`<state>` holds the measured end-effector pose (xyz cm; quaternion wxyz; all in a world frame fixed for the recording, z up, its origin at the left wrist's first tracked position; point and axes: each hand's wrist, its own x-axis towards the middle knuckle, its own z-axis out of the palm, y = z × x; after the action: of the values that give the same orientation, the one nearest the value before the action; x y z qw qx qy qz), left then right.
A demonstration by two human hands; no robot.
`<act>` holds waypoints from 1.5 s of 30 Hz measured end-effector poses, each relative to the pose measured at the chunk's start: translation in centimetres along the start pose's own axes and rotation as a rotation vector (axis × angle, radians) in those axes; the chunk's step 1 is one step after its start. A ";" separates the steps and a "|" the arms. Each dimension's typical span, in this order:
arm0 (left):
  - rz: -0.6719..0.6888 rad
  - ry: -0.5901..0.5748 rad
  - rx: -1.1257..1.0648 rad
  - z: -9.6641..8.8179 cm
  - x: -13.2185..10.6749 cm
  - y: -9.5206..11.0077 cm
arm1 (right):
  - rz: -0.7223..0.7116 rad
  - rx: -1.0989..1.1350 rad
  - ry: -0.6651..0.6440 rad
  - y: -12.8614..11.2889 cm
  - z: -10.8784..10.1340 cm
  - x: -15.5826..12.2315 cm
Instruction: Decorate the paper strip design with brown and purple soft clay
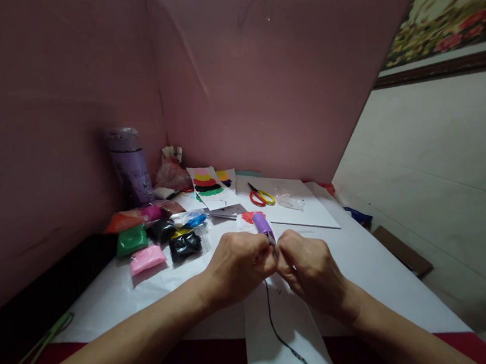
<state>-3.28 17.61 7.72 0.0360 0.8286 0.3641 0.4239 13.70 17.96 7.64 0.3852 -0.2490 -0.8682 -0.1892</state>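
My left hand (239, 266) and my right hand (311, 269) meet above the table, fingers pinched together. Between them they grip a small clear packet of purple clay (264, 225) that sticks up from the fingertips. Under the hands lies a white paper sheet (280, 336) with a black curved line drawn on it.
Several coloured clay packets (158, 236) lie to the left, near a purple bottle (130, 165). Behind them sit a sheet with coloured clay stripes (207, 185), red-and-yellow scissors (261, 194) on white paper (304, 213), and a pink folding screen (260, 79). A cardboard piece (402, 251) lies right.
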 end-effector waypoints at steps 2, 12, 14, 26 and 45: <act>0.034 0.053 0.076 0.3 -0.1 0.1 | 0.007 -0.080 0.031 -0.2 0.3 0.0; -0.189 0.056 0.144 0.3 0.2 0.6 | 0.216 -0.064 0.068 -0.1 0.3 0.1; -0.245 0.021 0.125 0.1 0.3 0.6 | 0.250 0.017 0.089 -0.1 0.3 0.0; -0.254 -0.099 -0.121 -0.3 0.1 0.1 | 0.111 0.233 0.072 0.2 0.1 -0.3; -0.020 0.275 -0.161 -2.3 1.0 -0.2 | 0.398 0.668 0.216 -0.2 0.1 -0.3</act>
<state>-4.65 17.85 9.81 0.0565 0.7535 0.3386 0.5607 13.71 17.78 7.29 0.5631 -0.2520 -0.7713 0.1566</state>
